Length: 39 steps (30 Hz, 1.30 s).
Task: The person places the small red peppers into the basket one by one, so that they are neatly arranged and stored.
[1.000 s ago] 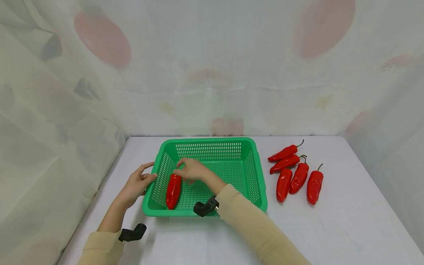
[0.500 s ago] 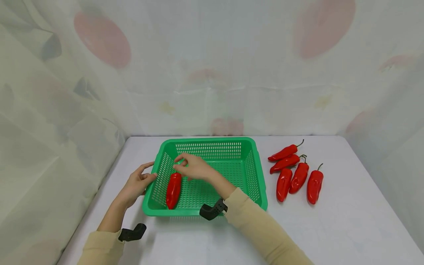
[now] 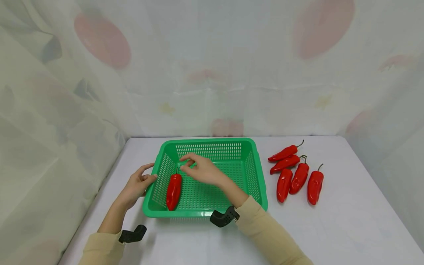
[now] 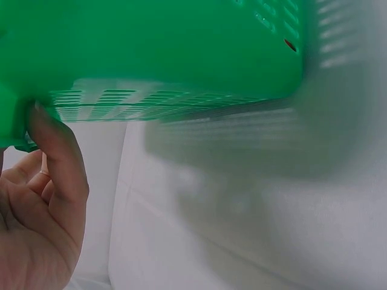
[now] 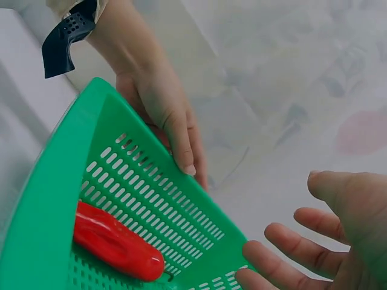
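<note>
We count six red chili peppers: one boxed pepper [image 3: 174, 192] lies near the left wall inside the single green slotted basket [image 3: 185, 214], stem pointing away from us; five loose peppers [image 3: 299, 178] lie on the white table [image 3: 351, 221], visible only in the head view. Of two hands, the left hand [image 3: 134, 187] pinches the basket's left rim; the right hand [image 3: 205, 171], above the basket, has its fingers spread, clearest in the right wrist view. The left wrist view alone reveals the basket's underside.
</note>
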### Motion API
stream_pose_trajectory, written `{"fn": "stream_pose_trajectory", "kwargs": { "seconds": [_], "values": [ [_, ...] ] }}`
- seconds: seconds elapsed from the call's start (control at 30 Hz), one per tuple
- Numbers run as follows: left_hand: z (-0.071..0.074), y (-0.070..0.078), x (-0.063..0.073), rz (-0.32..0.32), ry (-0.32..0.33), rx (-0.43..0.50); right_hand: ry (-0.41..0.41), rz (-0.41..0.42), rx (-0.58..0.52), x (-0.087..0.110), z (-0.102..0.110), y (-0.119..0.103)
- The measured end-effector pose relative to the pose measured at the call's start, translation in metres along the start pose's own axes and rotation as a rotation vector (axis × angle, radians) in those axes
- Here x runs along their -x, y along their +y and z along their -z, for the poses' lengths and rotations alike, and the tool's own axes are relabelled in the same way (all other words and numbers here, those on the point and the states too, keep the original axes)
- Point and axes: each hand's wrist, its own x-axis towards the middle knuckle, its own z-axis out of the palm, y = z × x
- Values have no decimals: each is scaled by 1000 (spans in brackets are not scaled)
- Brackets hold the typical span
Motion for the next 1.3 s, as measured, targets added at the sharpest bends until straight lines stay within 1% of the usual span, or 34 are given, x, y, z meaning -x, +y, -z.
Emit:
{"fn": "stream_pose_trajectory", "kwargs": {
  "seconds": [0.23, 0.5, 0.77, 0.87, 1.03, 1.1, 1.17, 1.3],
  "values": [
    [0, -2, 0, 1, 2, 3, 33, 20, -28, 17, 9, 6],
    [1, -3, 0, 3, 0, 4, 121, 71, 12, 36, 14, 12],
    [0, -1, 1, 0, -7, 13, 183, 96, -31, 56, 25, 20],
    [0, -2, 1, -1, -6, 11, 231, 100, -45, 65, 32, 16],
    [1, -2, 0, -1, 1, 5, 321, 105, -44, 84, 46, -3],
    [0, -2, 0, 0, 1, 5, 350, 114, -34, 90, 51, -6],
    [0, -2, 0, 0, 2, 4, 371, 122, -37, 92, 55, 0],
    [0, -2, 0, -2, -3, 12, 424, 115, -9, 95, 62, 26]
  ]
}}
